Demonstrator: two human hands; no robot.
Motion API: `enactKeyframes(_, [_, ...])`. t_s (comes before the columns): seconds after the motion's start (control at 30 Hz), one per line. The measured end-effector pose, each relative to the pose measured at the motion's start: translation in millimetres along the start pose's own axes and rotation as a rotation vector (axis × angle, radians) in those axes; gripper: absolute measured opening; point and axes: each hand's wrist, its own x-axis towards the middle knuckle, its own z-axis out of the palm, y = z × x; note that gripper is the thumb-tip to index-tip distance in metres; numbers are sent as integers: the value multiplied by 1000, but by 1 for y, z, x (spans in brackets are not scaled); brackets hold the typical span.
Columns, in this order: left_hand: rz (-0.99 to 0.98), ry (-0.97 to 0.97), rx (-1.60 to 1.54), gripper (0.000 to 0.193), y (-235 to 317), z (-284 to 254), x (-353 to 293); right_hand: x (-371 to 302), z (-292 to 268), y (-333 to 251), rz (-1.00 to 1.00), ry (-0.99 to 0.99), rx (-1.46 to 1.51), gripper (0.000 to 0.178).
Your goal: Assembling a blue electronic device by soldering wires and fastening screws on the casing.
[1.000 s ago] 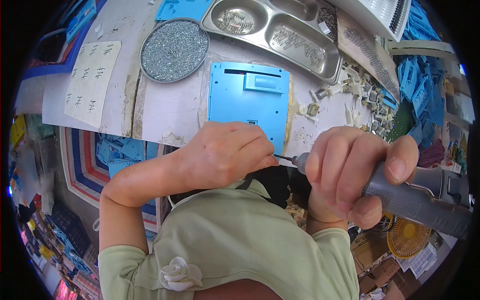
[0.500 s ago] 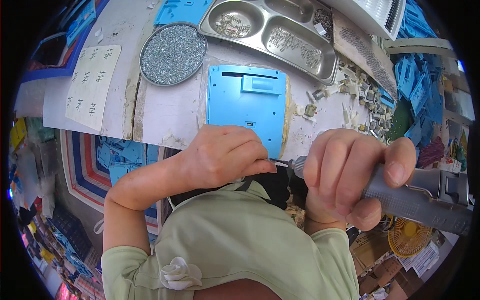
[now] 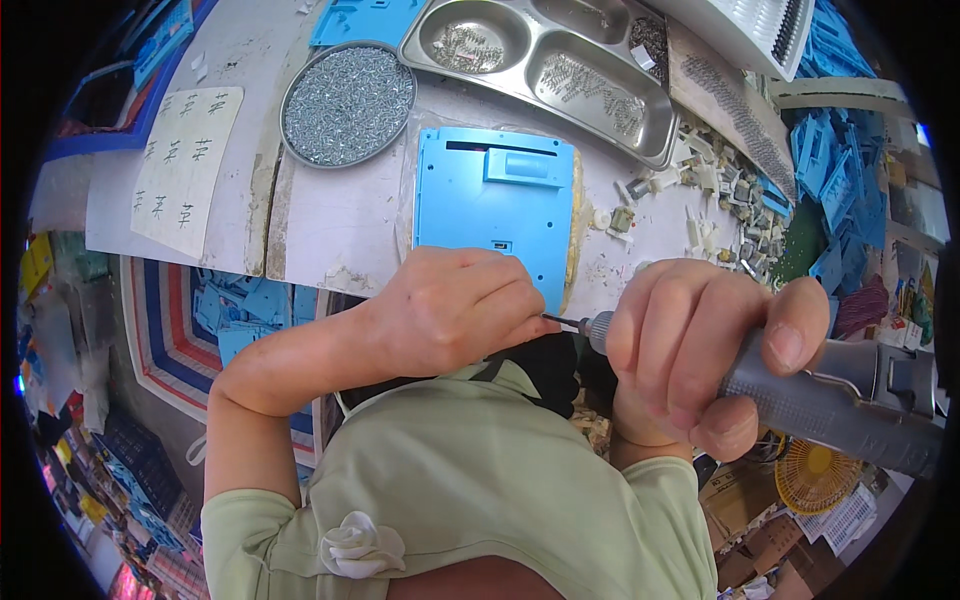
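Operator wears a pale sage-green top (image 3: 470, 450), plain fabric, no print visible. Short sleeves: left sleeve (image 3: 245, 540) and right sleeve (image 3: 670, 510) same green, both end above the elbow. White rosette (image 3: 362, 547), layered petals like a rose, on the wearer's left chest. Neckline scooped, seam line curving beside it. Black cloth (image 3: 553, 378) at the lap, garment type unclear. Left hand (image 3: 460, 305) and right hand (image 3: 690, 350) bare.
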Motion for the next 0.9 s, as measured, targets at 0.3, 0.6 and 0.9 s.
enactKeyframes(0.3, [-86,-33,4,21,2,7,1,-3,-2,-2,-35,12,-62,40])
enactKeyframes(0.6, [-273,-46,77,23,-11,-20,-6,-43,-16,8,23,105,-11,43])
enactKeyframes(0.9, [-335,27,117,22,-25,-16,-8,-62,-11,29,40,153,-75,39])
